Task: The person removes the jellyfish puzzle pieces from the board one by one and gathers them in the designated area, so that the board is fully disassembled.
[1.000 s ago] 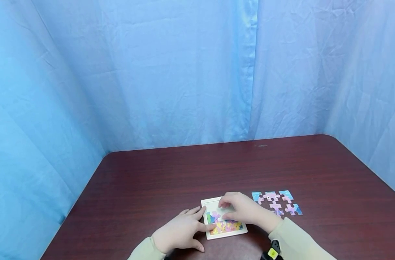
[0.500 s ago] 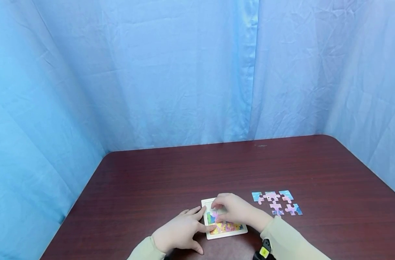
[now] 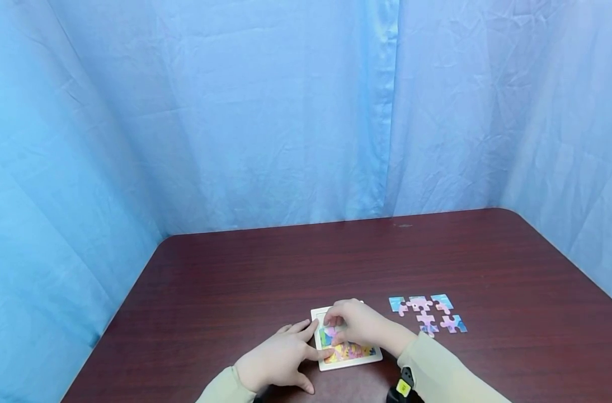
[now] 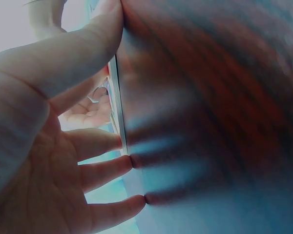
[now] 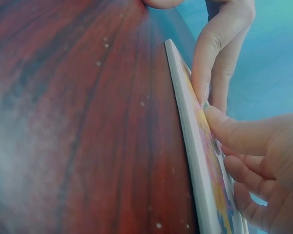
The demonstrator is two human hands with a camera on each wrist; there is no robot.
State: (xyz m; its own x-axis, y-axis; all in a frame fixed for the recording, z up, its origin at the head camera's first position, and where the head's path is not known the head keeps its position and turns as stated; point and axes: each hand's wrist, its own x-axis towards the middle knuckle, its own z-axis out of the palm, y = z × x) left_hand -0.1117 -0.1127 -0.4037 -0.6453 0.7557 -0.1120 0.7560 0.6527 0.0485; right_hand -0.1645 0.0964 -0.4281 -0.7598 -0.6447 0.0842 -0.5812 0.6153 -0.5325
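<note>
A white-framed jigsaw tray (image 3: 347, 365) lies on the table, its lower part filled with a yellow, pink and green picture. My left hand (image 3: 281, 358) rests at the tray's left side with fingers spread, the index finger reaching onto the picture. Its other fingertips touch the table and frame edge in the left wrist view. My right hand (image 3: 361, 326) is bent over the tray, thumb and fingers pinching a puzzle piece (image 4: 98, 92) low over the board; the hand mostly hides it. In the right wrist view, the right thumb (image 5: 234, 131) sits close to the left index finger.
To the right of the tray lie several loose jigsaw pieces, among them a pink one (image 3: 419, 303) and a pink-blue one (image 3: 454, 323). The dark red wooden table (image 3: 235, 280) is enclosed by blue curtains (image 3: 266, 112). A black wrist device (image 3: 403, 385) sits below the right sleeve.
My right hand has shifted left across the tray, and its fingers have drawn closer to the left index finger. My left hand and the loose pieces stay in place.
</note>
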